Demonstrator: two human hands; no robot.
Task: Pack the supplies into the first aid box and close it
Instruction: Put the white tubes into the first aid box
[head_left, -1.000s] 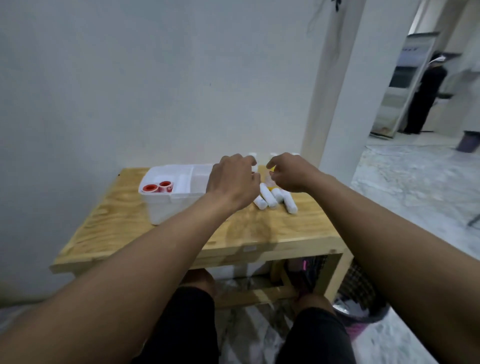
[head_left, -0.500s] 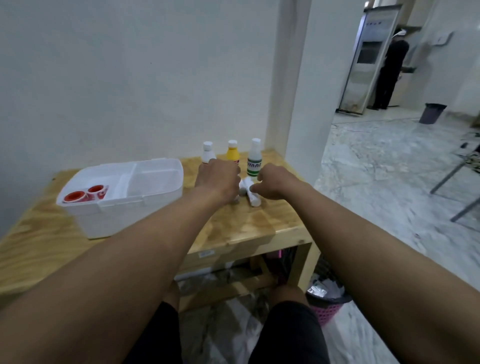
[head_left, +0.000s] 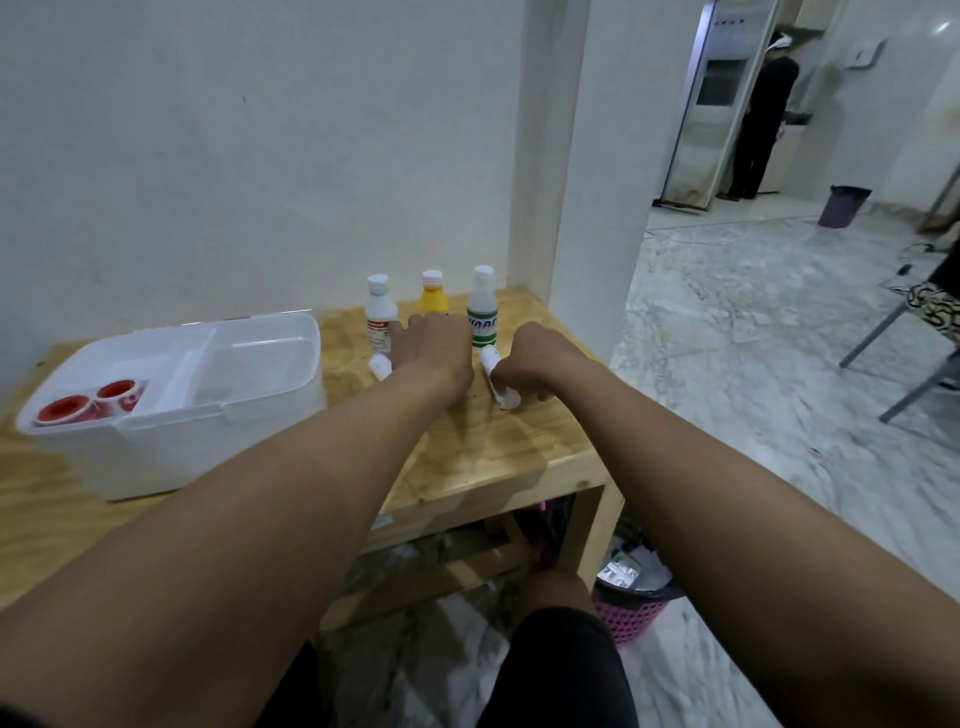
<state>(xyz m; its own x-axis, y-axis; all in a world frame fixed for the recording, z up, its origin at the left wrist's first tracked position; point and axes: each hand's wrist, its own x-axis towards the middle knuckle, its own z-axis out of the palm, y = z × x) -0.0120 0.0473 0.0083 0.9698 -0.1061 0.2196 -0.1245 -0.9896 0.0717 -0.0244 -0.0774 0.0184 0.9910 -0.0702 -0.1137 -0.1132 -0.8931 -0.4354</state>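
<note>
Right hand (head_left: 537, 364) palm-down on the table (head_left: 493, 447), fingers curled shut around a white bandage roll (head_left: 497, 382). Roll lies flat; long axis runs roughly 11 to 5 o'clock, near end poking out below the knuckles, far end showing at the hand's 10 o'clock.

Left hand (head_left: 434, 348) also palm-down, forearm straight out from the body. Its fingers are bent over a second white roll (head_left: 379, 366), of which only one end shows at the hand's 8 o'clock; whether the grip is closed cannot be told.

Three bottles (head_left: 434, 296) stand upright at 12 o'clock of the hands.

First aid box (head_left: 171, 421) open, at 9 o'clock of the left hand, two red-cored tape rolls (head_left: 88, 402) in its left compartment.
</note>
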